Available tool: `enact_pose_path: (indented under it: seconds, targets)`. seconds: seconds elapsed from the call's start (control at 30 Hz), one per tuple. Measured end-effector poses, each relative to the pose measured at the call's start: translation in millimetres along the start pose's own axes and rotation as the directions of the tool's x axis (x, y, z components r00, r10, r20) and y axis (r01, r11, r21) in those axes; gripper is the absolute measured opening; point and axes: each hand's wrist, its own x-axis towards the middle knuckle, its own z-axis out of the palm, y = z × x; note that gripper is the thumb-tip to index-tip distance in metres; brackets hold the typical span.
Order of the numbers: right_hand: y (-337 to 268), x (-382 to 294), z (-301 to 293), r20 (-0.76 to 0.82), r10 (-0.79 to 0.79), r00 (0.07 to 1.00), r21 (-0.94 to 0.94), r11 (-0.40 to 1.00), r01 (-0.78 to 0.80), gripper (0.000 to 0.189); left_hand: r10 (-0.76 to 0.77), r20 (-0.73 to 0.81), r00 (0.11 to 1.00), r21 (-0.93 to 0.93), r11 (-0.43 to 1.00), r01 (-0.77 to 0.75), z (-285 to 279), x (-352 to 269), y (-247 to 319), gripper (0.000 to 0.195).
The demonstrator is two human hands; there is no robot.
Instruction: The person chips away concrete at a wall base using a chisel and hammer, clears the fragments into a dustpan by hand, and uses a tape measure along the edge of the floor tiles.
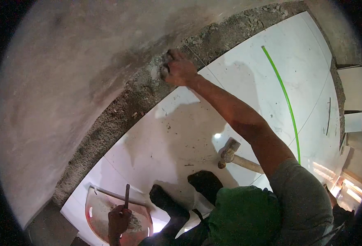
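Note:
My left hand (119,216) is closed around a metal chisel (127,196) that points up, over a shallow plastic pan (96,212) holding grey debris. My right hand (179,69) reaches into the rough mortar strip (144,92) at the foot of the wall, its fingers bent against grey rubble; whether it grips a piece cannot be told. A hammer (230,155) with a wooden handle lies on the white floor tiles (193,135), near my right forearm.
A plastered wall (76,55) rises along the left. A bright green strip (284,87) and a thin dark rod (329,115) lie on the tiles. Tile pieces (353,89) stand at the far right. Crumbs dot the floor near my dark-covered feet (204,184).

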Motion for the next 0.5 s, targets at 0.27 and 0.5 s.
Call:
enact_pose_path:
  seconds: [0.27,0.5]
  targets:
    - [-5,0,36,-0.104,-0.173,0.979,-0.040,0.985,0.170,0.072,-0.056,0.013,0.998,0.199,0.979,0.052,-7,15,22,0.030]
    - [-58,0,16,-0.062,0.111,0.992,0.135,0.986,-0.102,0.077,0.177,-0.023,0.984,0.297,0.941,-0.162,-11,8,70,0.035]
